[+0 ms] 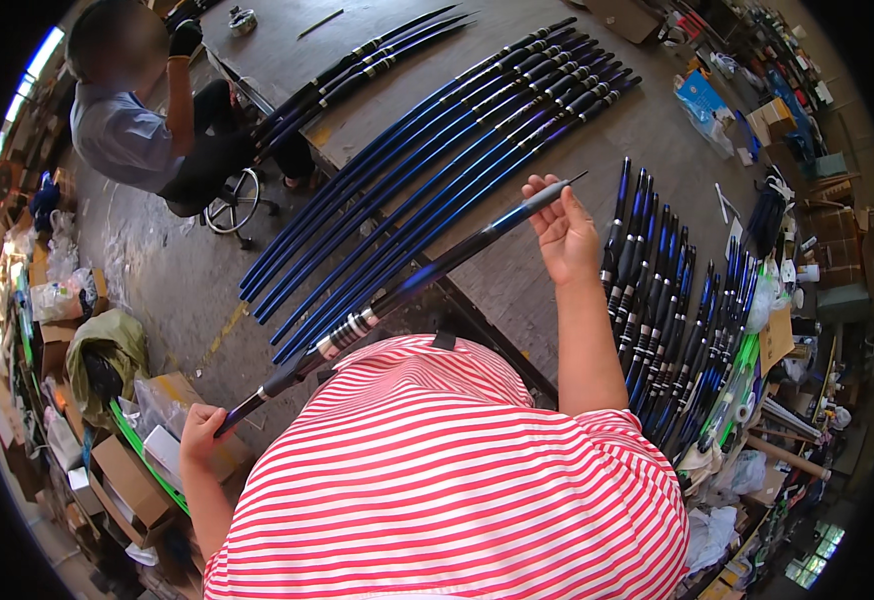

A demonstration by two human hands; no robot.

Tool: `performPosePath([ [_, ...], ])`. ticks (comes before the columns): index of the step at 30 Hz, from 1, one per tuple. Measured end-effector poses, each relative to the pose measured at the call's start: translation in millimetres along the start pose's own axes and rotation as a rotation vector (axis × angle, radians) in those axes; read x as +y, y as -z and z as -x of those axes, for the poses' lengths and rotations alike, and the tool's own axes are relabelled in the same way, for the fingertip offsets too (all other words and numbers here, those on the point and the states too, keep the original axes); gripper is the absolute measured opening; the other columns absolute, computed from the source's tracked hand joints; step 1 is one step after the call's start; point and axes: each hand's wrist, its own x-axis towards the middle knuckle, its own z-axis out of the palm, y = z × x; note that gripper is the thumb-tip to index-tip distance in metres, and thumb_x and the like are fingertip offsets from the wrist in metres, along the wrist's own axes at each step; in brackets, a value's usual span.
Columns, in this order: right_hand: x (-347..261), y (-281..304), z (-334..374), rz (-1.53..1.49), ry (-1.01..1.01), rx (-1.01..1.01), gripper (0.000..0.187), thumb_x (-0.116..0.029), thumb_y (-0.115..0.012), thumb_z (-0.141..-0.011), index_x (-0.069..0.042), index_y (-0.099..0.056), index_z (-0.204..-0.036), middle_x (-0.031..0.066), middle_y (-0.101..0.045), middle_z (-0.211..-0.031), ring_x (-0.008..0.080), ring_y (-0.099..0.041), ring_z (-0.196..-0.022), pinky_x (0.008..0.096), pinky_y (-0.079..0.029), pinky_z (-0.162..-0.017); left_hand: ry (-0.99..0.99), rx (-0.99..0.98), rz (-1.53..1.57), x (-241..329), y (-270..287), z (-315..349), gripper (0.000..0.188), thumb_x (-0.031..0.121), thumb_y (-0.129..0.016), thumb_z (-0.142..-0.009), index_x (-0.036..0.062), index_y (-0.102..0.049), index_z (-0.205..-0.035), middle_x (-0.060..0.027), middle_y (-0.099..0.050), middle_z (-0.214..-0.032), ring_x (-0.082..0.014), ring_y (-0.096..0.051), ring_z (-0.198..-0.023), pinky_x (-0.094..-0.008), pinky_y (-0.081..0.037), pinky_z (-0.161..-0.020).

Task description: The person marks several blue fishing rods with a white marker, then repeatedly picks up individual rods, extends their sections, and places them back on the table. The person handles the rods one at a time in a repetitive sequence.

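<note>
Head view: held slantwise before a red-and-white striped shirt (442, 470), rising from lower left to upper right, a long dark rod (419, 281) with a blue-violet sheen, pale bands in its lower half and a grey section ending in a thin dark tip. At its lower end, the left hand (201, 432), curled firmly around the shaft. At the grey section, the right hand (566, 238), pinching it between thumb and fingers, palm turned into view. Just beyond, a slanting row of blue and black rods (555, 88), side by side, banded ends toward upper right. Right of the right forearm, a cluster of dark rods (647, 300). At upper left, a seated person (122, 130) on a wheeled stool (233, 204), near a smaller group of rods (362, 50). At lower left, cardboard boxes (122, 485).
</note>
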Motion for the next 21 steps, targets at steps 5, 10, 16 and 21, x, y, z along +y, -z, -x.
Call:
performPosePath([
  [5, -7.9, 19.2, -5.1, 0.012, 0.0, -0.18, 0.02, -0.016, -0.058, -0.082, 0.001, -0.061, -0.093, 0.0136, -0.059, -0.101, 0.0223, -0.057, -0.095, 0.0335, -0.047, -0.083, 0.025, -0.003, -0.033, -11.5, 17.5, 8.8, 0.048, 0.043, -0.057, -0.077, -0.0006, -0.06, -0.057, 0.0007, -0.046, -0.042, -0.0054, -0.038, -0.035, -0.0207, -0.024, -0.034],
  [10, -15.5, 3.4, 5.5, 0.205, -0.058, -0.372, 0.013, -0.012, -0.061, -0.08, -0.001, -0.063, -0.087, 0.0126, -0.061, -0.096, 0.0203, -0.059, -0.09, 0.0332, -0.048, -0.081, 0.017, -0.022, -0.044, -15.3, 21.6, 3.9, 0.051, 0.047, -0.058, -0.076, -0.0003, -0.06, -0.056, 0.0, -0.047, -0.042, -0.0058, -0.039, -0.034, -0.021, -0.024, -0.033],
  [16, -19.9, 15.5, -3.8, 0.065, 0.086, -0.131, 0.015, -0.015, -0.062, -0.079, -0.002, -0.063, -0.087, 0.0115, -0.062, -0.09, 0.0187, -0.061, -0.083, 0.0309, -0.05, -0.077, -0.013, -0.044, -0.084, -14.8, 27.5, 0.5, 0.05, 0.045, -0.058, -0.076, -0.0005, -0.06, -0.056, 0.0008, -0.046, -0.042, -0.0064, -0.037, -0.033, -0.0216, -0.024, -0.033],
  [21, -29.8, 23.0, -10.4, 0.078, 0.107, -0.032, 0.017, -0.019, -0.063, -0.079, -0.004, -0.062, -0.086, 0.0108, -0.063, -0.087, 0.0174, -0.062, -0.077, 0.0299, -0.052, -0.072, 0.019, -0.012, -0.046, -14.0, 30.1, 3.3, 0.049, 0.044, -0.059, -0.076, -0.0013, -0.061, -0.057, 0.0004, -0.045, -0.042, -0.0064, -0.037, -0.033, -0.0216, -0.023, -0.033],
])
